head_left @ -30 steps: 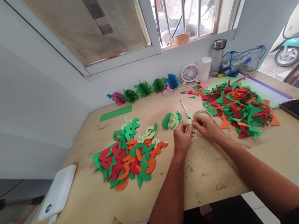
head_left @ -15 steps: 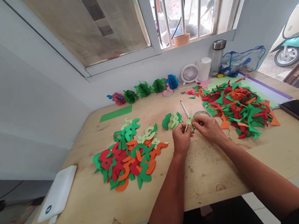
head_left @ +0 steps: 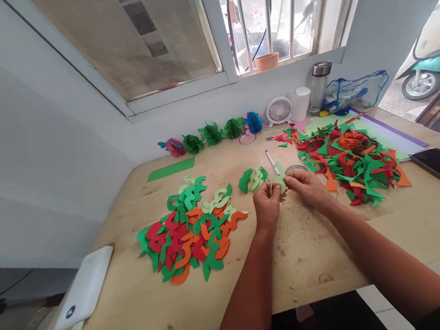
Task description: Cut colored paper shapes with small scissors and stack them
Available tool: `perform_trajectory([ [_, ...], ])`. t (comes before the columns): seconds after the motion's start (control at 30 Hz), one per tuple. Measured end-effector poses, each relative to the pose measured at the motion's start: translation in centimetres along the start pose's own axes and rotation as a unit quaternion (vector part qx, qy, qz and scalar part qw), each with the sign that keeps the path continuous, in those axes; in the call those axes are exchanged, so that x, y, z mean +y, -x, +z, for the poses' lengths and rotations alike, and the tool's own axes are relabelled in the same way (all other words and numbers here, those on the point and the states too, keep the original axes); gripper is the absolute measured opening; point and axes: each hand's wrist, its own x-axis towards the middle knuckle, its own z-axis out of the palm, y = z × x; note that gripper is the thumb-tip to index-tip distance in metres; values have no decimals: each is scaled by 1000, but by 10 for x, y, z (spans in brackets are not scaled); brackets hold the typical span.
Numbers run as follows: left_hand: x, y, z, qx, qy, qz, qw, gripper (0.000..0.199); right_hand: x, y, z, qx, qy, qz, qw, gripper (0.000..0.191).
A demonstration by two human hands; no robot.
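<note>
Head view: the left hand and right hand meet above the wooden counter, their fingertips pinching a pale green paper cutout upright between them. A white marker lies just beyond it, beside a small heap of green cutouts. Farther left sits a large heap of curved red, orange and green cutouts; to the right, a heap of angular paper pieces. Folded paper flowers line the wall.
</note>
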Motion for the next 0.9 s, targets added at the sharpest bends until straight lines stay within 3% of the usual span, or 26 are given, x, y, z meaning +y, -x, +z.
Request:
perform_trajectory([
  [0.13, -2, -1, 0, 4, -1, -4, 1000, 26, -2, 1, 3, 2, -16, 13, 1000, 21],
  [0.3, -3, 0, 0, -12, -25, 8, 1000, 27, 2, -1, 3, 27, -5, -1, 1000, 26],
  [0.47, 0, 0, -1, -56, 48, -28, 997, 42, 7, -2, 0, 48, -10, 33, 998, 23],
  [0.63, -3, -2, -1, -33, 87, -60, 994, 44, 5, -2, 0, 37, -32, 36, 998, 23],
  [0.77, -4, -2, 0, -32, 59, -42, 997, 40, 3, -1, 2, 23, -67, 34, 997, 23],
  [0.9, -4, 0, 0, -6, 32, -7, 999, 32, 1, 0, 3, 23, -167, 77, 983, 29],
])
